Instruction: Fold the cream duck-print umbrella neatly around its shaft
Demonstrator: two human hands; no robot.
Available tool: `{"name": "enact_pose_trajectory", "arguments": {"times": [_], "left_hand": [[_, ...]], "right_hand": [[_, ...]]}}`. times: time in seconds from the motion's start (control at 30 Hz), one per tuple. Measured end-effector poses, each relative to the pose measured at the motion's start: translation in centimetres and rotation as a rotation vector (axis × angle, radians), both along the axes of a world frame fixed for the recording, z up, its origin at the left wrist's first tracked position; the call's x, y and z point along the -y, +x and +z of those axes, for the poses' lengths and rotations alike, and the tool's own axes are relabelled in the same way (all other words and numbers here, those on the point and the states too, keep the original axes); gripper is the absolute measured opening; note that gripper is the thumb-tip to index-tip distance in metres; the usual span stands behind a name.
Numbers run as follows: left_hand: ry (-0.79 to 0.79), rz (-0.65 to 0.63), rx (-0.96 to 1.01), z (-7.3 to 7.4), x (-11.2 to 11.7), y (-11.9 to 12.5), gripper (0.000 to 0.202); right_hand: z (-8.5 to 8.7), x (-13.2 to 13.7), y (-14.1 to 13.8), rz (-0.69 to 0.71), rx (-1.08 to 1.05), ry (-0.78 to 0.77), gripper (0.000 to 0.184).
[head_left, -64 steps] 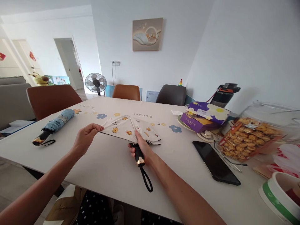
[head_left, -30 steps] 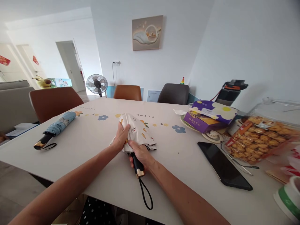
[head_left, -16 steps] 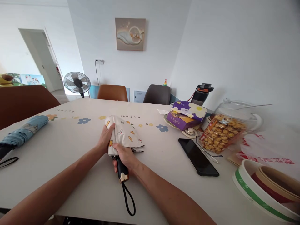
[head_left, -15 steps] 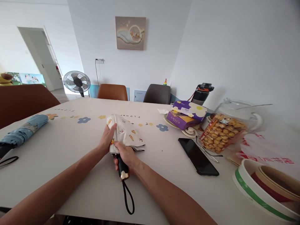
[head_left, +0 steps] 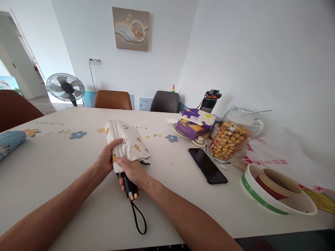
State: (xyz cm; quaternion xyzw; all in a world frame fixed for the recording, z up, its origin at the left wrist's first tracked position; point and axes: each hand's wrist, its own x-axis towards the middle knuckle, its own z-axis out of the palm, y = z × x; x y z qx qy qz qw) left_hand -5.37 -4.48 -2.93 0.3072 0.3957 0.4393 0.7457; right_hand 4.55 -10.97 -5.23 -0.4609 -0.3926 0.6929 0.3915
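Note:
A folding umbrella (head_left: 131, 137) with white, cartoon-printed fabric is held over the table, its canopy folded in but loose on the right side. Its black handle (head_left: 130, 186) with a gold end points toward me, and a black wrist loop hangs from it. My left hand (head_left: 108, 156) wraps the fabric from the left, thumb lying on top. My right hand (head_left: 133, 172) grips the lower fabric and the top of the handle, fingers curled beneath. At the far left lies a blue folded umbrella (head_left: 12, 142), cut off by the picture's edge.
On the right lie a black phone (head_left: 208, 165), glasses (head_left: 218, 161), a purple tissue box (head_left: 191, 129) and a bag of round brown snacks (head_left: 229, 139). Paper bowls (head_left: 264, 202) stand nearer, before a plastic bag (head_left: 285, 150). Chairs (head_left: 113, 100) and a fan (head_left: 66, 87) are beyond the table.
My view has turned right, so things sit further left in it. My left hand has slid down the white fabric, closer to my right hand. Both hands still hold the umbrella.

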Motion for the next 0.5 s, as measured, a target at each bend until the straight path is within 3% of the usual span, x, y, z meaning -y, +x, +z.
{"name": "enact_pose_trajectory", "arguments": {"times": [0.1,0.2,0.3,0.5], "left_hand": [[0.036,0.040,-0.020,-0.1,-0.1,0.0,0.040],[0.046,0.052,-0.032,-0.1,-0.2,0.0,0.041],[0.033,0.026,-0.031,-0.1,-0.2,-0.2,0.041],[0.015,0.061,-0.073,0.2,-0.9,-1.1,0.040]], "right_hand": [[0.1,0.0,-0.3,-0.057,-0.006,-0.039,0.029],[0.5,0.0,-0.3,-0.107,-0.115,0.027,0.033],[1.0,0.2,-0.2,-0.053,-0.185,0.023,0.039],[1.7,0.7,-0.1,0.051,-0.132,-0.037,0.026]]}}
